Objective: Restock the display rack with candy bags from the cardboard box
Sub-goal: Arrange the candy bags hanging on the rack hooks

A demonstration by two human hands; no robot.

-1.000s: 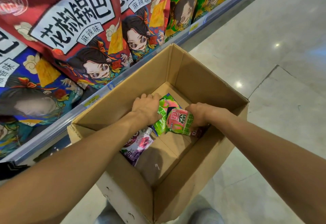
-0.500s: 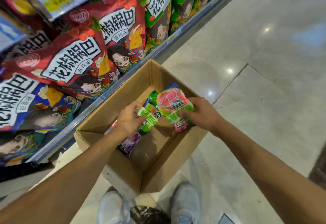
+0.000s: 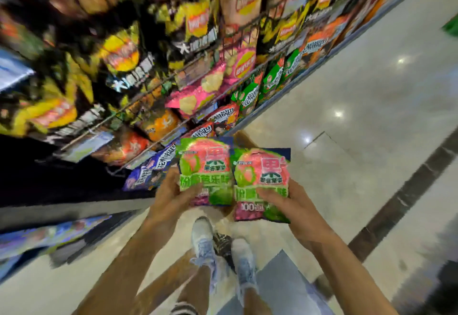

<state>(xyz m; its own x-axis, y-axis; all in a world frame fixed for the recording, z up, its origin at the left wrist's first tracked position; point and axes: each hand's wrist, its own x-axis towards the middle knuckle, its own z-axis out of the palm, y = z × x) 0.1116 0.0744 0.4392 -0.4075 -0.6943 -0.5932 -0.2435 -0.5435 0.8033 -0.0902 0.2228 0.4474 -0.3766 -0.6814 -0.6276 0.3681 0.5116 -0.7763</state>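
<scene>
Both hands have lifted out of the brown cardboard box, which is now almost wholly hidden behind the bags; only a brown corner shows above them. The left hand grips a pink-and-green plastic candy bag by its lower edge, thumb across the front, fingers hidden behind it. The right hand grips a second matching candy bag the same way. The bags touch side by side above pale grey shoes and a glossy tiled floor. To the left, the wire display rack of snack packets is badly motion-blurred, most labels unreadable.
</scene>
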